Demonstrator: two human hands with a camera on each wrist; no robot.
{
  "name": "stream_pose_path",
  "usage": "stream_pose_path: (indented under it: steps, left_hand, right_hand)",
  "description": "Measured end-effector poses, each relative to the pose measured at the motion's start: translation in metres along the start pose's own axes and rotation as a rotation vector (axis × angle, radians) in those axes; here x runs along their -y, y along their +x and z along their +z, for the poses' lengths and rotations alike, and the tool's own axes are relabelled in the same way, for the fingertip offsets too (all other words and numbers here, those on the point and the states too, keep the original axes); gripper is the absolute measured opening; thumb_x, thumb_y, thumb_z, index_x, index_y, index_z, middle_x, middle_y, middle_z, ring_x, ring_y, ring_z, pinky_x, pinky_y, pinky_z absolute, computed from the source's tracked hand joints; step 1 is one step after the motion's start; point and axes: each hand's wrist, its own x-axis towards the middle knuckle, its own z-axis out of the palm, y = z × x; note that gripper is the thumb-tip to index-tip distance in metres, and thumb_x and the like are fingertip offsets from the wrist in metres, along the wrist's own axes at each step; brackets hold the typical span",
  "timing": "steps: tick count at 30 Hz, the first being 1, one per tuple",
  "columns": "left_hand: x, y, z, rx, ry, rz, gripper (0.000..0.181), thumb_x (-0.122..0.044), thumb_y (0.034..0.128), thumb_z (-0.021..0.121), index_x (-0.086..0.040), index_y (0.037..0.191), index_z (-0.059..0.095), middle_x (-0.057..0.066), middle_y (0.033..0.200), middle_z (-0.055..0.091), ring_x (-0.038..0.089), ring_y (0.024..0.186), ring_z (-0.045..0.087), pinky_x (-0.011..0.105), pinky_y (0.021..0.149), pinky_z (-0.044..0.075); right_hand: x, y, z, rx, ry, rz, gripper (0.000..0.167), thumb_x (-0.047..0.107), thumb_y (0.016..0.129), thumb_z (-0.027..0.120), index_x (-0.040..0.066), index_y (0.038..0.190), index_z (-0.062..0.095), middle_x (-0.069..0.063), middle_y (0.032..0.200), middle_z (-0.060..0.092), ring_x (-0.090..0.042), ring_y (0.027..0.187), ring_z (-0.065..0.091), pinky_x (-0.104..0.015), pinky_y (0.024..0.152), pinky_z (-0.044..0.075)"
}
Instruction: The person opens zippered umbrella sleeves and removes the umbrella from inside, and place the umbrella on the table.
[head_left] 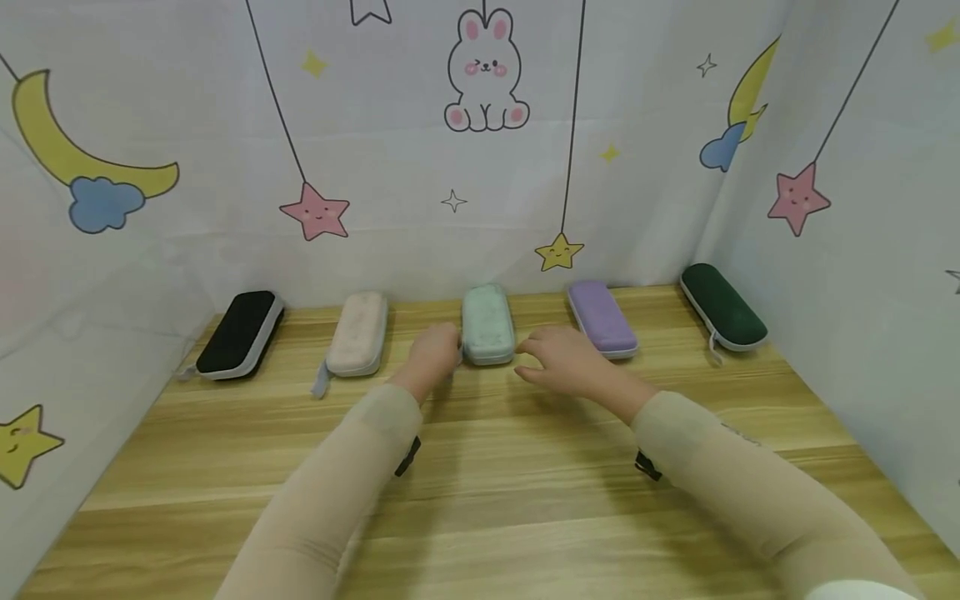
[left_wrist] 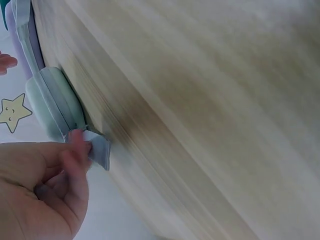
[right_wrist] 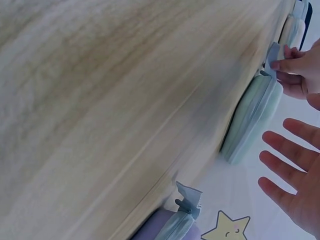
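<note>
A mint green zippered case [head_left: 488, 323] lies flat on the wooden table, in the middle of a row of similar cases. My left hand [head_left: 435, 354] is at its left side and pinches the case's grey fabric tab [left_wrist: 99, 149] between thumb and fingers. To the right of the same case, my right hand [head_left: 566, 362] hovers with its fingers spread and holds nothing. The right wrist view shows those fingers apart from the green case [right_wrist: 252, 117]. Behind the right hand lies a purple case [head_left: 602, 318].
A black case [head_left: 240, 335] and a cream case [head_left: 358, 333] lie to the left, a dark green case [head_left: 723, 307] at the far right. White cloth walls [head_left: 390, 150] with printed stars and a rabbit enclose the table [head_left: 517, 500] at the back and sides.
</note>
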Motion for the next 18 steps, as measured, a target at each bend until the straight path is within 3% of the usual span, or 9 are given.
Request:
stream_pose_path:
  steps: [10,18]
  left_hand:
    - [-0.0029,0.0092,0.0054,0.059,0.024,0.026,0.017,0.004,0.0876,0.052,-0.005,0.074,0.059,0.007,0.076,0.060,0.021,0.069,0.053,0.035,0.068,0.050]
    - [-0.0015,0.0039,0.0027,0.061,0.013,0.059,0.014,0.003,0.0913,0.049,-0.003,0.095,0.062,0.013,0.107,0.066,0.028,0.099,0.061,0.043,0.091,0.047]
  right_hand:
    - [-0.0008,-0.0022,0.0018,0.010,-0.014,-0.002,0.037,0.037,0.096,0.060,0.009,0.118,0.069,-0.006,0.110,0.067,-0.025,0.102,0.062,-0.044,0.090,0.048]
    - [-0.0024,-0.0037,0.0023,0.015,0.010,-0.017,0.036,0.035,0.096,0.060,0.008,0.119,0.068,-0.007,0.112,0.067,-0.027,0.107,0.061,-0.045,0.094,0.046]
